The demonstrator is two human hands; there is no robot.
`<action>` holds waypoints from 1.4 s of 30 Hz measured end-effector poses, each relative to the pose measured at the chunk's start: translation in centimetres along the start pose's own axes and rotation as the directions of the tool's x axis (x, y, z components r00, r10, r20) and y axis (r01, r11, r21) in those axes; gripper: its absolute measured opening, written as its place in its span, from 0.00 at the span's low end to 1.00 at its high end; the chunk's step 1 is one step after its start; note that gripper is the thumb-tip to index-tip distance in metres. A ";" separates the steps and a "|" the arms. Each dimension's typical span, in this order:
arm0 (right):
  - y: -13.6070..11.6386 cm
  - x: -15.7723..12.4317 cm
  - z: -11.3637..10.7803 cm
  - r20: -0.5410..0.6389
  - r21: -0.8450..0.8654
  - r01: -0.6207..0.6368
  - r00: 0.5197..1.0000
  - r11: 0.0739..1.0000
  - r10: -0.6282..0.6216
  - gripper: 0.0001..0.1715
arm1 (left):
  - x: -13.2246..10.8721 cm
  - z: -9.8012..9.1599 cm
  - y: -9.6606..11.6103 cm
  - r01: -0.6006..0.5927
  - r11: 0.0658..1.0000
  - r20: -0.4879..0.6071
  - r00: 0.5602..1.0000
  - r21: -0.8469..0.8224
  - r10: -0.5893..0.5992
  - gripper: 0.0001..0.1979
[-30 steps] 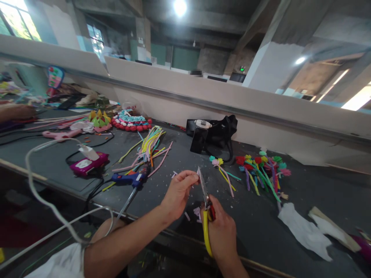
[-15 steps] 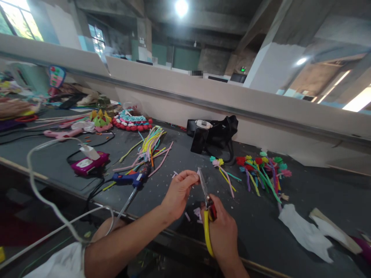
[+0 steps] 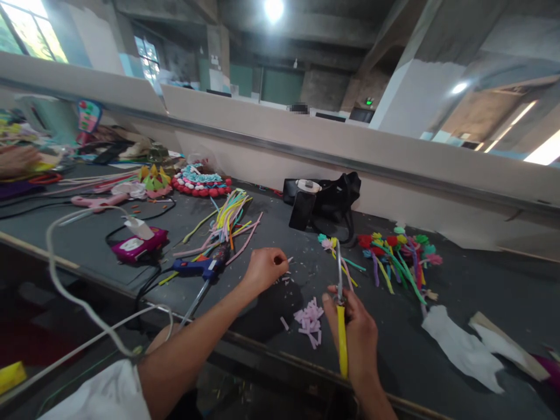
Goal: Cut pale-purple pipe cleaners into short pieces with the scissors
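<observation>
My right hand [image 3: 356, 332] grips a pair of scissors [image 3: 342, 338] with yellow handles, its blades pointing away from me and held above the table. My left hand [image 3: 265, 271] is closed in a pinch, and a small pale piece [image 3: 290, 259] sticks out from the fingertips. Below and between the hands lies a pile of short pink cut pieces [image 3: 308, 318]. One loose pink piece [image 3: 284, 323] is just left of it. Tiny pale scraps [image 3: 286, 280] are scattered on the dark table beneath my left fingertips.
Left of my hands are a blue glue gun [image 3: 201, 267], a bundle of coloured fuzzy stems [image 3: 231, 213] and a purple power strip [image 3: 139, 244]. Fuzzy flowers [image 3: 398, 251] and white cloth [image 3: 461, 350] lie right. A black bag [image 3: 335, 198] sits behind. Another person's hand [image 3: 20, 160] is far left.
My hands have moved apart: the left shifted left, the scissors moved right, away from the left fingertips. The pink pile, partly hidden before, now shows.
</observation>
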State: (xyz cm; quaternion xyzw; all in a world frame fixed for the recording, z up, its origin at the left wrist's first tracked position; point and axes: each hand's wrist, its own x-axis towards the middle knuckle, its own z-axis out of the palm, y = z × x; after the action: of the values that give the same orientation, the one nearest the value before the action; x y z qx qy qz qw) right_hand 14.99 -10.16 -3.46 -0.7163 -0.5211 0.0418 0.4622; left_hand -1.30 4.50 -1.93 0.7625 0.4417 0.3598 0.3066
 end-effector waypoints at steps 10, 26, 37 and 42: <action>-0.1 0.9 -1.5 -0.122 0.052 -0.089 0.988 0.995 0.095 0.28 | 0.0 0.8 -1.9 -0.074 0.943 0.066 0.996 0.326 0.055 0.07; 0.8 1.0 -1.2 -0.083 0.099 -0.112 0.989 0.989 0.121 0.26 | -3.7 2.1 1.9 -0.425 0.880 0.520 0.811 0.209 0.268 0.01; 0.0 0.9 -1.0 -0.102 0.101 -0.094 0.989 0.990 0.104 0.27 | -4.1 2.7 2.5 -0.476 0.788 0.579 0.793 0.391 0.191 0.03; -0.2 0.9 -0.9 -0.065 0.093 -0.072 0.995 0.993 0.078 0.25 | -4.1 2.5 2.9 -0.486 0.780 0.537 0.811 0.394 0.234 0.02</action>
State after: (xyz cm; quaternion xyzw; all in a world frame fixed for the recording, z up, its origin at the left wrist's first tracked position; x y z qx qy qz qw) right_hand 15.71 -9.97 -2.44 -0.7147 -0.4755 0.0580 0.5097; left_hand 0.66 -0.78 -2.15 0.9503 0.2766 0.0910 0.1101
